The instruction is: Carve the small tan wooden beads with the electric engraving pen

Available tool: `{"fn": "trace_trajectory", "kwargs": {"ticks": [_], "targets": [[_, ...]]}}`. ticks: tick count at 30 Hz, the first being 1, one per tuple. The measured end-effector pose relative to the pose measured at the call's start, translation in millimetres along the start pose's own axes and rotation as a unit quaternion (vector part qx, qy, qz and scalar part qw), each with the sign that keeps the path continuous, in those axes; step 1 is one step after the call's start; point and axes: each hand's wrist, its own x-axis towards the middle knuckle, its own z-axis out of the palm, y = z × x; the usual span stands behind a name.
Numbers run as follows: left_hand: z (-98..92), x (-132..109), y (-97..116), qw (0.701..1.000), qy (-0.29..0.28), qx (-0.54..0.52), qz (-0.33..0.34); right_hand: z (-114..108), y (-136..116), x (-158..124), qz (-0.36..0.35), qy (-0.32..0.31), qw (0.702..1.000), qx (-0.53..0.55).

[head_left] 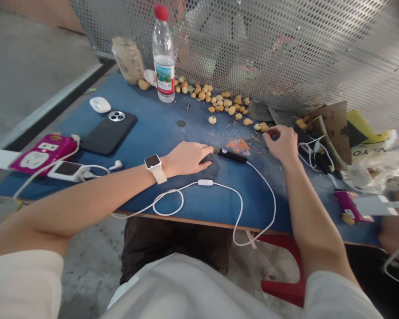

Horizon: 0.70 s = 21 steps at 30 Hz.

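My left hand (pixel 188 158) rests curled on the blue table (pixel 153 128), its fingertips just left of a black pen-shaped tool (pixel 232 155) with a white cable (pixel 205 182). A white smartwatch (pixel 155 168) sits on that wrist. My right hand (pixel 281 144) pinches a small dark item (pixel 270 131), too small to identify. Orange flakes (pixel 238 145) and fine debris lie between my hands. Small tan round seeds (pixel 213 102) are scattered farther back. My left palm hides whatever lies beneath it.
A water bottle (pixel 163 57), a black phone (pixel 109 132), a magenta power socket (pixel 43 153) and a white power bank (pixel 66 170) stand on the table. Torn cardboard (pixel 332 128) and a plastic bag (pixel 372 164) lie right. Perforated metal mesh (pixel 286 53) rises behind.
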Motion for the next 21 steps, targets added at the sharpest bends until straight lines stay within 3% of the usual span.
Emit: {"fn": "trace_trajectory", "kwargs": {"ticks": [6,12,16,21], "targets": [[-5.6,0.1,4.3,0.999,-0.035,0.005,-0.025,2.9,27.9,4.8,0.015,-0.046,0.997,-0.062],[-7.2,1.2,7.2,0.998,-0.051,0.011,-0.033,16.0,13.9,3.4,-0.044,-0.086,0.993,-0.074],[-8.1,2.1,9.6,0.997,-0.067,0.022,-0.042,26.7,7.6,3.8,-0.031,-0.088,0.993,-0.074],[-5.1,3.6,8.8,0.998,-0.046,0.012,-0.032,33.9,6.6,6.5,-0.008,-0.086,0.993,-0.083]]}}
